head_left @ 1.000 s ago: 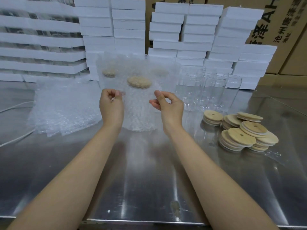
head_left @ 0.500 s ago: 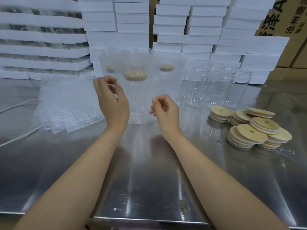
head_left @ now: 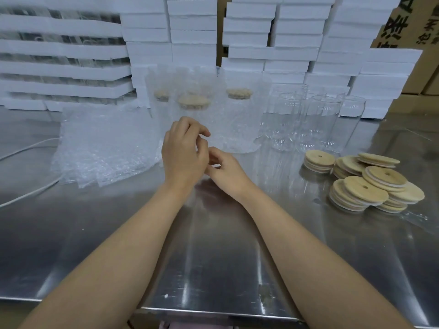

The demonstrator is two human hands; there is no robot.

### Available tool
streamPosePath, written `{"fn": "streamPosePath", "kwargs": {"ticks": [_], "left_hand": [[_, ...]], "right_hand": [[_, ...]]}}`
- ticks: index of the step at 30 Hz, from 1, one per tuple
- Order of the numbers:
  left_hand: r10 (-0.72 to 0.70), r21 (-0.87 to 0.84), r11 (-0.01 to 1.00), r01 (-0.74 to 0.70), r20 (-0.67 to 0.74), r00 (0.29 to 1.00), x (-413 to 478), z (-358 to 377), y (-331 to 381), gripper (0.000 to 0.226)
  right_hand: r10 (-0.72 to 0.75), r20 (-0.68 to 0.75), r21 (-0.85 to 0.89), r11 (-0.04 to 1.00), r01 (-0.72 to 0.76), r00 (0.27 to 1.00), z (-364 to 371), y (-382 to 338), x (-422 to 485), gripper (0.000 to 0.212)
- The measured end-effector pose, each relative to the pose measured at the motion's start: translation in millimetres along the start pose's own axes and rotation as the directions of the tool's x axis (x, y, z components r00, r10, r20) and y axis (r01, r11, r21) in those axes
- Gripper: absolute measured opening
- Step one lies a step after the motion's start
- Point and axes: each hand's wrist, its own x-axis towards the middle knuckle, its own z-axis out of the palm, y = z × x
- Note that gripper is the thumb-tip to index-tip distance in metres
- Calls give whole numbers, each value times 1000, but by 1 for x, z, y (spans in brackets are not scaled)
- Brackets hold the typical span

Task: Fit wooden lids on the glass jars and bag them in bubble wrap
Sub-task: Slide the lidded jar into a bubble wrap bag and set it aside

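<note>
left hand (head_left: 184, 155) and right hand (head_left: 228, 173) meet over the table (head_left: 213, 257), fingers loosely curled, holding nothing. bagged jars (head_left: 237, 119) stand just behind, bare jars (head_left: 320, 122) to their right, lids (head_left: 370, 186) nearer right. likely best: seat one lid level before bagging.

even, fairly bright overhead light. pale glare streaks run down the steel table (head_left: 221, 269); soft shadows lie beneath the arms. the left hand (head_left: 184, 153) is slightly motion-blurred. white foam stacks (head_left: 61, 67) bow at the edges.
</note>
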Motion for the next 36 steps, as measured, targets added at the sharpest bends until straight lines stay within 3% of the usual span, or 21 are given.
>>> {"fn": "streamPosePath", "kwargs": {"ticks": [2, 5, 8, 10, 13, 15, 19, 22, 28, 31, 33, 36], "left_hand": [[86, -22, 996, -85, 51, 995, -3, 0, 4, 21], [212, -65, 977, -205, 132, 968, -10, 2, 15, 19], [144, -194, 976, -102, 214, 966, -23, 13, 37, 18], [118, -225, 974, -38, 353, 928, -33, 27, 52, 22], [140, -124, 989, -85, 556, 820, -42, 49, 58, 26], [72, -62, 997, -44, 598, 798, -42, 59, 58, 28], [-20, -18, 999, 39, 595, 804, -37, 80, 63, 26], [-13, -67, 996, 65, 586, 810, -30, 94, 63, 43], [-55, -156, 976, 154, 504, 862, -13, 109, 51, 61], [-68, -99, 984, 148, 558, 827, -13, 113, 50, 54], [-64, -52, 992, 117, 591, 805, -15, 115, 50, 56], [-63, -26, 995, 100, 622, 781, -12, 116, 51, 60]], "right_hand": [[19, -27, 52, 998, -18, 999, -1, 1, -1, 17], [77, -195, 219, 975, -33, 978, -8, 3, -3, 24], [104, -455, 197, 980, -14, 884, -36, 10, -4, 29], [130, -596, 187, 982, -21, 793, -56, 17, -3, 27], [281, -648, 353, 935, -48, 708, -71, 27, 3, 25], [306, -636, 369, 927, -70, 708, -75, 32, 8, 32], [195, -561, 264, 963, -49, 805, -83, 27, 25, 53], [129, -465, 188, 981, -44, 876, -90, 17, 42, 65], [-213, -339, -160, 973, 166, 917, -89, 1, 67, 56], [-331, -337, -291, 927, 236, 881, -90, -5, 73, 36], [-419, -437, -345, 895, 281, 796, -96, -14, 80, 28], [-480, -552, -406, 869, 283, 682, -117, -37, 112, 34]]}}
